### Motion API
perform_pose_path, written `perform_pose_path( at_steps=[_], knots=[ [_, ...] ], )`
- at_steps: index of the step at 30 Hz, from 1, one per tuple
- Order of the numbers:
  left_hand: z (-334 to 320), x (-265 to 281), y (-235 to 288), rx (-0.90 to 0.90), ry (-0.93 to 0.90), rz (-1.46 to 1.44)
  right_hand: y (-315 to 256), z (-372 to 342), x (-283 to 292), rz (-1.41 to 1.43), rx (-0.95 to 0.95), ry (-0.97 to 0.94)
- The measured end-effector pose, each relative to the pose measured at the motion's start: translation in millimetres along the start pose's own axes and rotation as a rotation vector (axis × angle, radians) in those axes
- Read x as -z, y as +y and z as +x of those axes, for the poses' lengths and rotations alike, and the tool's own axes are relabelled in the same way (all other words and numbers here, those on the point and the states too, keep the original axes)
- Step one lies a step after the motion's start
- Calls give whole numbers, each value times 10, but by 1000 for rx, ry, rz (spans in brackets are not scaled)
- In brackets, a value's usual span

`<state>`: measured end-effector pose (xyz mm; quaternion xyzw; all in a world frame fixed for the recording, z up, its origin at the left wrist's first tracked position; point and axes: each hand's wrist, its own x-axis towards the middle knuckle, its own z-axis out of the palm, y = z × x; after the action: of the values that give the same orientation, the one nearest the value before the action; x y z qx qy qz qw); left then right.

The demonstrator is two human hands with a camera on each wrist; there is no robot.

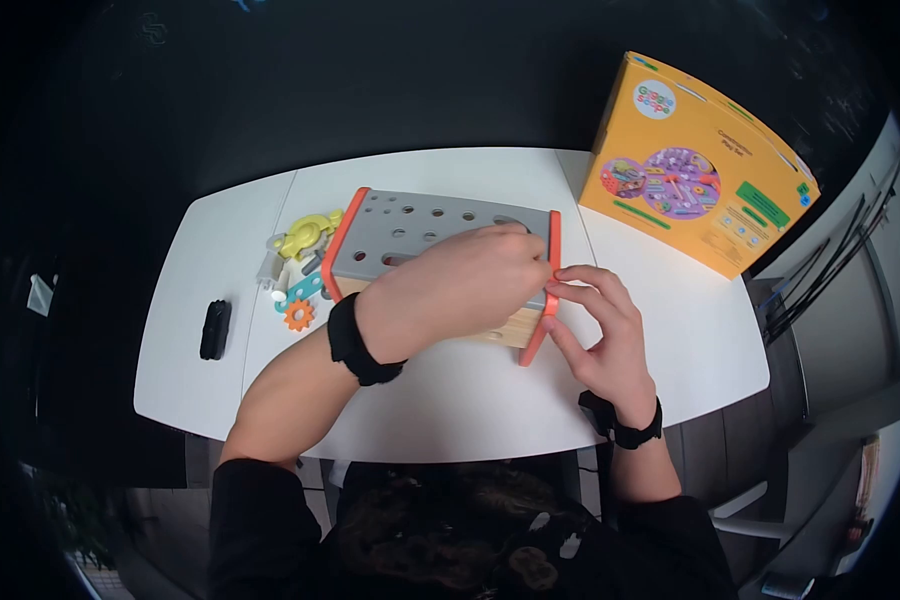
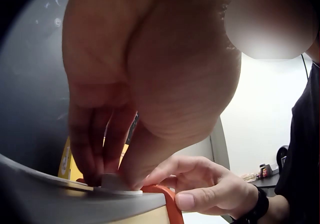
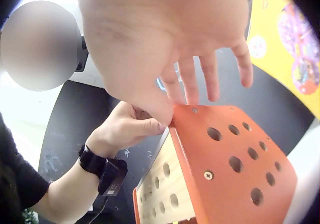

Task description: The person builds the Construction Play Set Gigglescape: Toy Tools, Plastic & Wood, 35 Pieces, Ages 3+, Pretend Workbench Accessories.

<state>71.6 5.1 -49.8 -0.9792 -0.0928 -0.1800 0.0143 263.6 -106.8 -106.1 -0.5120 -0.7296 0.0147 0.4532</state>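
Toy workbench on white table | left hand pinching pale grey piece at grey top's right end | right hand loosely extended, touching orange end panel | risks: piece cants if pressed off-line; bench skids if right's touch is too light; left forearm could sweep orange gear.

orange end panel, grey top, pale wood side, white table, yellow box, black wristbands
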Motion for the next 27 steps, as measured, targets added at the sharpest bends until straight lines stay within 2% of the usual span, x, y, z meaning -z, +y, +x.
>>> perform_pose_path(
  at_steps=[4,6,10,12,13,15,16,18,19,21,22,25,26,27],
  knots=[
    [-116,-80,-3,60,56,-8,-4,26,-9,-168,66,-52],
    [-202,-77,-6,87,197,-69,27,36,6,-190,84,-69],
    [-504,121,-198,212,283,-63,15,81,67,-245,97,-134],
    [-708,204,-357,317,464,-29,28,87,60,-255,132,-124],
    [-819,240,-433,327,461,-19,31,84,57,-271,136,-116],
    [-1057,294,-602,497,642,54,54,78,50,-301,157,-100],
    [-1187,311,-703,504,636,65,53,77,51,-288,162,-99],
    [-1447,292,-916,745,587,75,41,75,52,-326,149,-103],
    [-1560,253,-1013,752,584,81,48,73,42,-333,152,-97],
    [-1751,114,-1181,828,389,130,33,75,23,-339,153,-101],
    [-1810,16,-1233,831,393,133,25,83,22,-355,150,-102],
    [-1912,-270,-1356,906,103,230,-3,92,20,-367,150,-108],
    [-1932,-339,-1381,906,108,232,-6,94,17,-370,154,-106],
    [-1924,-381,-1373,925,15,249,-6,94,17,-375,154,-109]
  ],
)
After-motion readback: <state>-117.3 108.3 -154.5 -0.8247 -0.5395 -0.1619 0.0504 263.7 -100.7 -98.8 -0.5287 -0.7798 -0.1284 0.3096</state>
